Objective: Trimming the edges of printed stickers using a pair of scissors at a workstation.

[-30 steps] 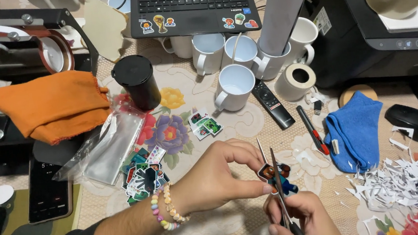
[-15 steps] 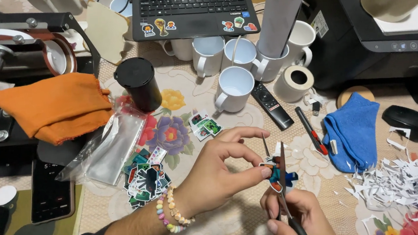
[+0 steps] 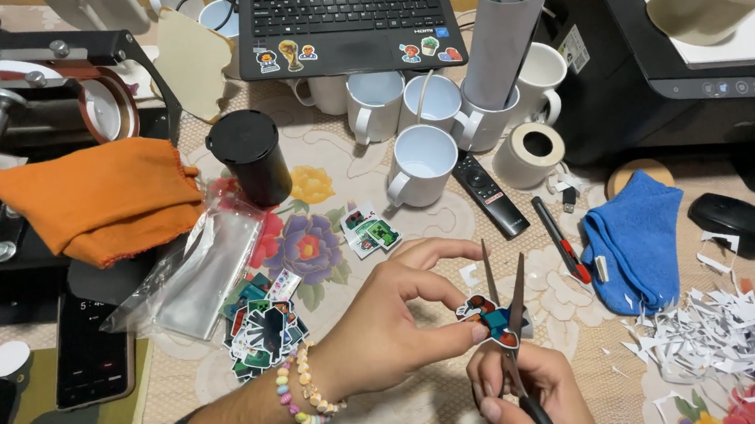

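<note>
My left hand, with a bead bracelet at the wrist, pinches a small colourful sticker between thumb and fingers. My right hand grips scissors by the handles at the bottom edge. The blades point up, spread apart, with the sticker's right edge between them. Both hands hover above the flowered tablecloth. A pile of cut stickers lies left of my left hand, and two more stickers lie above it.
White paper scraps heap at the right. Around them: blue cloth, black mouse, remote, red-tipped pen, several white mugs, black cup, tape roll, laptop, orange cloth, plastic bags, phone.
The scissor blades have spread wider and moved a little right and up. My left hand has turned the sticker slightly between the blades.
</note>
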